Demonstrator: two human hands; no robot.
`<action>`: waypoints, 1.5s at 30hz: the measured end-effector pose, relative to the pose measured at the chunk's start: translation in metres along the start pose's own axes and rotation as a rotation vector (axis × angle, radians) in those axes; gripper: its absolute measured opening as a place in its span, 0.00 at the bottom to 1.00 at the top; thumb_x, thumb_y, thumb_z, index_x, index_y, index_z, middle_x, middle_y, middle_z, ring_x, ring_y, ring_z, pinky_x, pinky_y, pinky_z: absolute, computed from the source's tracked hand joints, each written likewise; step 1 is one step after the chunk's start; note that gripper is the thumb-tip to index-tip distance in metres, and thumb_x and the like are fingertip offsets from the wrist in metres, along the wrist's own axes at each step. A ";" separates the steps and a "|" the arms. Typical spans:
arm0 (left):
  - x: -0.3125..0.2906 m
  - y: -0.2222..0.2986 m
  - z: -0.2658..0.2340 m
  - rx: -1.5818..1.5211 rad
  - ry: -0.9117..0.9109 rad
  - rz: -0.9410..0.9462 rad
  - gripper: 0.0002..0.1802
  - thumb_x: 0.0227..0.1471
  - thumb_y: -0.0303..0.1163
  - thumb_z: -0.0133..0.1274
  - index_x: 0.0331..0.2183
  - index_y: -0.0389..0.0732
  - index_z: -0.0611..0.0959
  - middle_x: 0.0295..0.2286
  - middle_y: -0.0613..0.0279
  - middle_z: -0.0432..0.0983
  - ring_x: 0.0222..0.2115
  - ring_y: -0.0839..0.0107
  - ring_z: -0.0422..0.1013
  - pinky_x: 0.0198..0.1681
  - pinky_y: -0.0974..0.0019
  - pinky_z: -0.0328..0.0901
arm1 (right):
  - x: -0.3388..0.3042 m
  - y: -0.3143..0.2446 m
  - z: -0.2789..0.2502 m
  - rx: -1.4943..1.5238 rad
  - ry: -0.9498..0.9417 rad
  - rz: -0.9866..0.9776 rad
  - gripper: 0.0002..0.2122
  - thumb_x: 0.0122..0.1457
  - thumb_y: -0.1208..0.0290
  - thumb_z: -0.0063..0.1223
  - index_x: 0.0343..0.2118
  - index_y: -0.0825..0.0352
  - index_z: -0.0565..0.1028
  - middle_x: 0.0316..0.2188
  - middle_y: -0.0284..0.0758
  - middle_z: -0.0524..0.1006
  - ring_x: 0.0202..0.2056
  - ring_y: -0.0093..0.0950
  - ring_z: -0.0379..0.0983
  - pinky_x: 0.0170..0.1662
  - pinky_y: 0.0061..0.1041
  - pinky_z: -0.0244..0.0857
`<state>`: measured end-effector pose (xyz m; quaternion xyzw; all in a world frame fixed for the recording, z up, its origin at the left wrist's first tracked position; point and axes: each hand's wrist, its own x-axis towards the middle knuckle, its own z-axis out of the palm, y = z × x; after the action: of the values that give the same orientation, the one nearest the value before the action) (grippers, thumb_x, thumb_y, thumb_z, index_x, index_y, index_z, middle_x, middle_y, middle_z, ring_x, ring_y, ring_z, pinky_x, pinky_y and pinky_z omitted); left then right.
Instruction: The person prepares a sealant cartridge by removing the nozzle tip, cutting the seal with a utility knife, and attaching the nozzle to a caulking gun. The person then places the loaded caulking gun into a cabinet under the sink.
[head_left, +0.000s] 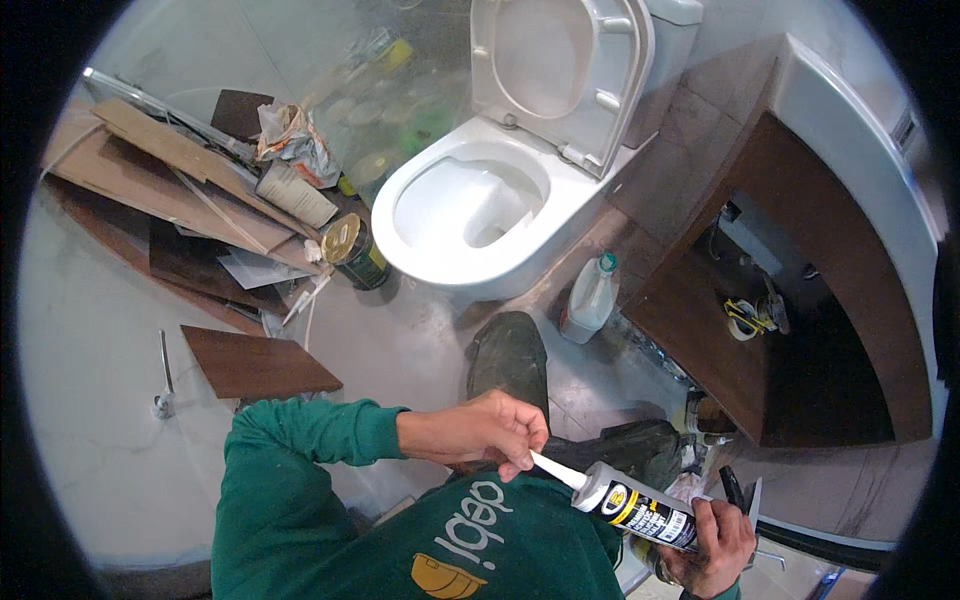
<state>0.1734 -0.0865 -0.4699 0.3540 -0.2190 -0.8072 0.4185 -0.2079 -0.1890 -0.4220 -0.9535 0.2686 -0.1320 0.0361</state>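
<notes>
A sealant cartridge (pixel 640 508), grey with a black and yellow label and a white tapered nozzle (pixel 558 469), lies tilted across my lap. My left hand (pixel 490 432) is closed in a pinch at the nozzle's tip. Around the far end of the cartridge my right hand (pixel 712 550) is wrapped. A black handle-like piece (pixel 733 488) sticks up beside the right fingers; whether that hand also holds it, I cannot tell.
Ahead stands a white toilet (pixel 455 262) with its lid raised. A white bottle with a green cap (pixel 592 298) and a tin (pixel 355 252) flank it. Wooden boards (pixel 180 190) are piled at left. A brown cabinet (pixel 690 310) with yellow-handled scissors (pixel 750 318) inside is at right.
</notes>
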 end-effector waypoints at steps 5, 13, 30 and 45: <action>0.001 -0.009 -0.003 0.083 0.055 -0.041 0.10 0.49 0.18 0.64 0.35 0.34 0.79 0.28 0.62 0.78 0.27 0.79 0.75 0.31 0.74 0.68 | 0.015 0.001 -0.004 -0.008 -0.022 -0.035 0.31 0.49 0.50 0.69 0.53 0.64 0.76 0.38 0.44 0.78 0.32 0.44 0.75 0.33 0.41 0.70; -0.009 -0.018 0.000 0.172 -0.002 0.079 0.11 0.45 0.14 0.66 0.28 0.35 0.79 0.29 0.63 0.75 0.29 0.78 0.73 0.32 0.73 0.68 | 0.031 -0.007 -0.007 -0.023 0.014 -0.073 0.18 0.50 0.72 0.52 0.46 0.68 0.78 0.29 0.42 0.75 0.26 0.41 0.69 0.29 0.40 0.62; -0.015 -0.044 0.007 0.030 0.003 0.192 0.11 0.47 0.17 0.66 0.31 0.36 0.79 0.25 0.64 0.79 0.26 0.79 0.76 0.27 0.73 0.69 | 0.010 0.008 0.002 -0.115 0.016 -0.069 0.24 0.36 0.67 0.63 0.43 0.62 0.79 0.34 0.34 0.77 0.33 0.37 0.72 0.34 0.39 0.63; 0.013 -0.033 -0.009 0.634 0.416 0.007 0.05 0.51 0.18 0.56 0.24 0.32 0.81 0.22 0.54 0.82 0.19 0.77 0.76 0.19 0.73 0.69 | 0.020 -0.005 0.008 -0.214 -0.119 -0.075 0.24 0.50 0.67 0.53 0.54 0.53 0.75 0.37 0.32 0.72 0.36 0.31 0.67 0.38 0.33 0.61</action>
<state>0.1580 -0.0799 -0.5026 0.6214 -0.3697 -0.6089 0.3263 -0.1868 -0.1957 -0.4242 -0.9674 0.2428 -0.0472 -0.0548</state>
